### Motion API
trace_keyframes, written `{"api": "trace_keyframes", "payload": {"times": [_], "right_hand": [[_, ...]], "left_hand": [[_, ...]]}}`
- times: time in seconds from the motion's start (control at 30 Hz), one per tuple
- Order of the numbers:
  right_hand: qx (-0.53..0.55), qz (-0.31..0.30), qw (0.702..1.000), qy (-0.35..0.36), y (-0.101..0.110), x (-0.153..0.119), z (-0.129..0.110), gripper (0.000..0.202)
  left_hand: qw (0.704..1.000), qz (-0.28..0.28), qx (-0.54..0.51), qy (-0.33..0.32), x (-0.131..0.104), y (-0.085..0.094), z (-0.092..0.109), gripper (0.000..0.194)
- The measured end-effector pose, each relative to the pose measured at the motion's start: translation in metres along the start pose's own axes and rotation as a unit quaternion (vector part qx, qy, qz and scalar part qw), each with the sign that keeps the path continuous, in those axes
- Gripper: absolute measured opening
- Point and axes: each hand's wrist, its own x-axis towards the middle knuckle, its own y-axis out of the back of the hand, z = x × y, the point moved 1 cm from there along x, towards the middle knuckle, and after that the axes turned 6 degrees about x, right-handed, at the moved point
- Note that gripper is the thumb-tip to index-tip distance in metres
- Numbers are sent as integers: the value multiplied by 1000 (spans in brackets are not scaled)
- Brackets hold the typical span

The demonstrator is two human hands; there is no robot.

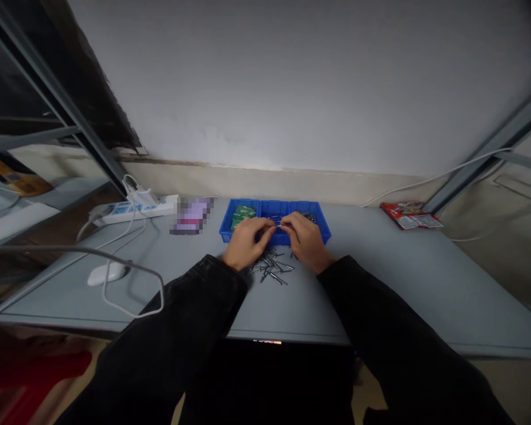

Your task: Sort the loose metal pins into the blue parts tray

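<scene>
My left hand (246, 242) and my right hand (308, 241) meet over the front of a blue three-compartment tray (325, 228). Fingertips of both are pinched on a small, thin metal piece (278, 225) whose exact kind I cannot make out. Green packets (243, 212) lie in the tray's left compartment. A few thin metal pieces show in the middle one, and small dark metal parts (308, 216) lie in the right one, partly hidden by my right hand. Below the hands, a loose pile of slim, pin-like metal pieces (272, 268) is spread on the grey table (287, 313).
On the left are a white power strip (163, 206) with plugs and cables, a blurred purple phone-like object (193, 215) and a white rounded case (106, 273). A cable loop (135, 316) hangs near my left sleeve. A red packet (409, 216) lies at the back right.
</scene>
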Motion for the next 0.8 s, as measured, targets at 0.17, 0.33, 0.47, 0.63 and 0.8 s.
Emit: {"api": "trace_keyframes", "payload": {"times": [0.17, 0.33, 0.47, 0.63, 0.8], "right_hand": [[-7, -4, 1000, -5, 0, 0, 2, 23], [-9, -7, 1000, -16, 0, -1, 1, 15], [-21, -2, 1000, -7, 1, 0, 3, 19], [-37, 8, 999, 8, 7, 3, 6, 23], [-43, 62, 997, 11, 12, 5, 5, 20]], "left_hand": [[1000, -1, 6, -11, 0, 1, 1, 15], [1000, 14, 14, 9, 0, 2, 1, 16], [1000, 8, 18, 9, 1, 2, 2, 15], [999, 9, 30, 10, 2, 4, 2, 16], [999, 28, 23, 10, 4, 7, 0, 16]]}}
